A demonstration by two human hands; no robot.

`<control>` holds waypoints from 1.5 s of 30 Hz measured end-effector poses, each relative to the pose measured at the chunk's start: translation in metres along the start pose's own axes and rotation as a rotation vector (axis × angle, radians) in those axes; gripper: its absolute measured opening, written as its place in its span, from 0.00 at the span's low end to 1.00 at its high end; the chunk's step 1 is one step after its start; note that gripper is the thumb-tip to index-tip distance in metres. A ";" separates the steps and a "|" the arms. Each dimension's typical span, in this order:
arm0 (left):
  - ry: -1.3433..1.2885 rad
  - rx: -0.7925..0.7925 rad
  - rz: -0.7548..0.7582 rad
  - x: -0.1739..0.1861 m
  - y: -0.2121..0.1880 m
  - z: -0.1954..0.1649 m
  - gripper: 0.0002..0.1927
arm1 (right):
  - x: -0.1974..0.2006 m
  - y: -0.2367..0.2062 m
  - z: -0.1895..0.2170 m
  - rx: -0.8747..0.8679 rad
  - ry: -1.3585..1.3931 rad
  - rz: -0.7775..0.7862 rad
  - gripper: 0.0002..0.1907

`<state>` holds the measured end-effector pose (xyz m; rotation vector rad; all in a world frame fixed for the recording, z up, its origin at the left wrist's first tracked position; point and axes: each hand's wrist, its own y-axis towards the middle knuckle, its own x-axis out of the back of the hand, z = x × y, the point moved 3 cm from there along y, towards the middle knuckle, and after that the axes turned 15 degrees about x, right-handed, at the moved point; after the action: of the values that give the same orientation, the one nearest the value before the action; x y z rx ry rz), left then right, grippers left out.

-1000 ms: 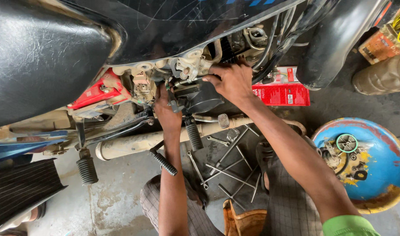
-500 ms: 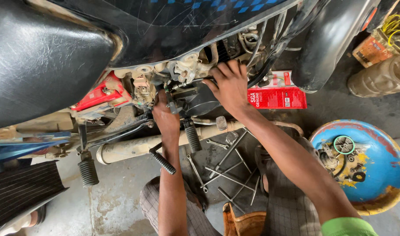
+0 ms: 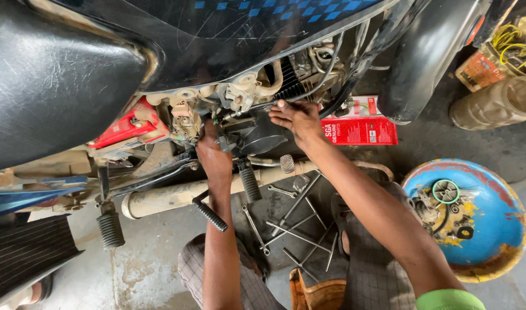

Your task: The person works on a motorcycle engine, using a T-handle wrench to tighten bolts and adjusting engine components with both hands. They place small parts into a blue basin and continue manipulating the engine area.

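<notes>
- The left hand (image 3: 212, 156) has its fingers buried among the engine parts (image 3: 240, 115); what they grip cannot be told.
- The right hand (image 3: 297, 119) covers whatever lies under its fingers.
- The black seat (image 3: 56, 86) runs off the left edge.
- The blue bowl (image 3: 492, 229) holds small parts too tiny to identify.
- A foot (image 3: 30, 295) is cut off at the bottom corner.

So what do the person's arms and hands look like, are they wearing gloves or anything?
No gloves. The left hand and the right hand are both bare, and so are both forearms, with no watch, ring or band in view. The only clothing on an arm is a bright green sleeve at the top of the right arm. The left arm shows no sleeve in the picture.
</notes>
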<state>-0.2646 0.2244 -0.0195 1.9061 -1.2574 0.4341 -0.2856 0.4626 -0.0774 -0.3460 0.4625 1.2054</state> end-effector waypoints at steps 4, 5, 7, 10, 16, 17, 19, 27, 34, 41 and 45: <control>-0.035 0.122 0.099 0.000 0.000 0.000 0.12 | -0.011 0.000 -0.005 0.148 0.028 0.039 0.09; -0.049 0.150 0.115 0.001 -0.001 -0.001 0.11 | -0.017 0.000 -0.006 0.214 -0.004 0.083 0.09; -0.080 0.204 0.142 0.002 -0.002 0.000 0.10 | -0.023 0.002 -0.007 0.259 -0.011 0.095 0.08; -0.015 0.059 0.016 0.008 -0.005 -0.003 0.15 | -0.024 0.007 -0.012 0.179 0.042 0.026 0.08; 0.088 0.094 0.052 0.004 -0.003 0.010 0.28 | -0.015 0.007 -0.006 0.164 -0.058 0.115 0.10; 0.104 0.068 0.044 0.002 -0.003 0.011 0.26 | -0.014 0.004 -0.004 0.200 -0.081 0.140 0.11; 0.124 0.035 0.021 -0.003 -0.003 0.012 0.23 | -0.011 0.005 -0.002 0.191 -0.126 0.166 0.11; 0.217 -0.003 -0.062 -0.017 0.002 0.005 0.15 | -0.006 0.007 -0.003 0.085 -0.137 0.155 0.12; 0.118 -0.102 -0.050 -0.013 0.000 -0.016 0.18 | -0.005 0.005 0.010 0.073 -0.205 0.138 0.15; 0.235 -0.121 -0.014 -0.022 0.003 -0.015 0.11 | -0.016 -0.001 0.017 0.155 -0.206 0.132 0.14; 0.191 -0.121 -0.120 -0.029 0.002 -0.013 0.13 | -0.017 -0.001 0.019 0.137 -0.211 0.120 0.13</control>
<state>-0.2777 0.2519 -0.0289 1.7814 -1.0170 0.4547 -0.2868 0.4577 -0.0526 -0.0723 0.3840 1.3033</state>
